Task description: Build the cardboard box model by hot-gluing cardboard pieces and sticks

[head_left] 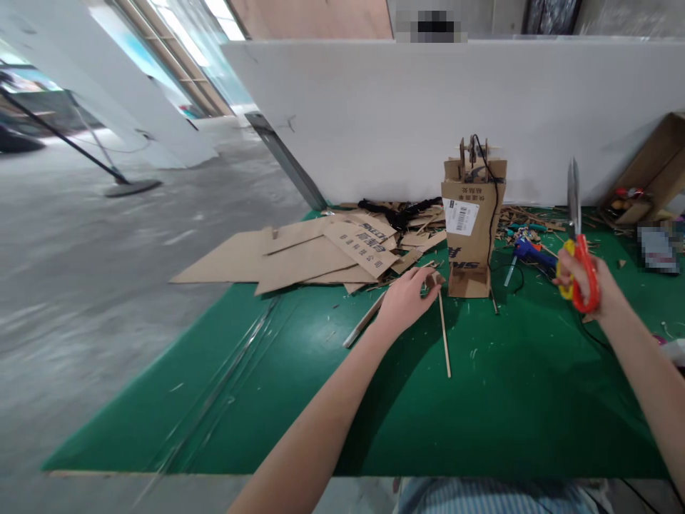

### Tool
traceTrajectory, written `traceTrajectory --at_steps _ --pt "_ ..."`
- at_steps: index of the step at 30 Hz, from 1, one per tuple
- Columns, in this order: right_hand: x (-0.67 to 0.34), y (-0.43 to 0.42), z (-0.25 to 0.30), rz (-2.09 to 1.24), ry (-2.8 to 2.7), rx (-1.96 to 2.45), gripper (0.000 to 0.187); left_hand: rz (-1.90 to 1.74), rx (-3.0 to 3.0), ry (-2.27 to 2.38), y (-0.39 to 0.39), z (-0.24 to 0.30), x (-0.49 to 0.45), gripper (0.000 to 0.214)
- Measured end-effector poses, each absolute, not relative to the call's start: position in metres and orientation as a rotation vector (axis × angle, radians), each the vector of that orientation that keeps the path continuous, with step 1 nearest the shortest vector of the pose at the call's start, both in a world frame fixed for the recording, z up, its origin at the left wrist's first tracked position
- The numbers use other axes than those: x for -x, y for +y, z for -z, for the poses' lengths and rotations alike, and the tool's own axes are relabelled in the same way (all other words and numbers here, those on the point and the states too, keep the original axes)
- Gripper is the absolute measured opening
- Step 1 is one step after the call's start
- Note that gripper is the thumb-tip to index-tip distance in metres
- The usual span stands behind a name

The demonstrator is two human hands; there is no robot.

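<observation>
My right hand is raised over the right side of the table, its fingers through the handles of a pair of scissors. The scissors have red and yellow handles, and their blades point up. My left hand is closed at the table's middle, with a small brown piece of cardboard at its fingertips. Just beside those fingers lies a thin wooden stick. Another pale strip extends from under the left hand. A tall cardboard structure stands right of my left hand, a black wire running down it.
Flat cardboard sheets and scraps are piled at the back left of the green table. A blue glue gun lies behind the scissors hand. A white panel closes off the back. At the far right leans a cardboard box.
</observation>
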State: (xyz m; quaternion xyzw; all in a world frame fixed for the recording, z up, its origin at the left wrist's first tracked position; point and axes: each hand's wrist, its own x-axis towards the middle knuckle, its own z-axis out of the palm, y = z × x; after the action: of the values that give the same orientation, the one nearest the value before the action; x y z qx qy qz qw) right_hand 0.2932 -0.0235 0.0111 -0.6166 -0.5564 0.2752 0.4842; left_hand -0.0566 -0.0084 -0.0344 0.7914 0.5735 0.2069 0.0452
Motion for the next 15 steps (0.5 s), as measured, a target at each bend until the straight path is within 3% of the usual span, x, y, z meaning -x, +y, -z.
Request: traceTrajectory --at_steps 5,15 --pt "-0.24 -0.031 0.022 -1.156 -1.168 1.089 0.056 -0.5 -2.417 1.843 -0.003 0.041 0.058 0.033" --pt "-0.237 -0.035 0.073 -0.965 -1.382 1.001 0.042 -0.546 -2.444 2.025 0.002 0.047 0.066 0.037"
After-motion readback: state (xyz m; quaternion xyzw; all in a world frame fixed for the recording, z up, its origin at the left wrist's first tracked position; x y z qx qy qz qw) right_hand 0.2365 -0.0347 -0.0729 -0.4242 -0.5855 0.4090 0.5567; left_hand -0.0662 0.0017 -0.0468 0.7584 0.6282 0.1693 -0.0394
